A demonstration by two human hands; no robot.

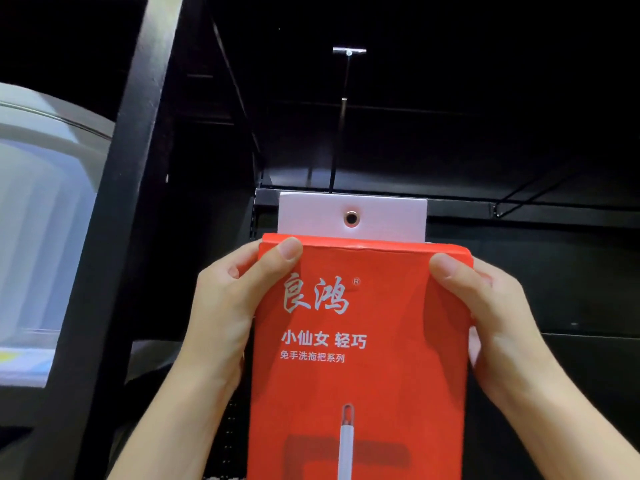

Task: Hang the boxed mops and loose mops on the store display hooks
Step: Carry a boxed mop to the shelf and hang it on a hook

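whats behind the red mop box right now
Behind the red mop box stands a dark display rack, with a metal hook above the box's white hang tab. The box covers the rack directly behind it.

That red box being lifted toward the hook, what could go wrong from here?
The hole in the white hang tab is small and sits below the hook, so it could miss the tip and the tab might bend. The left hand and right hand grip only the red box near its top, so it may swing.
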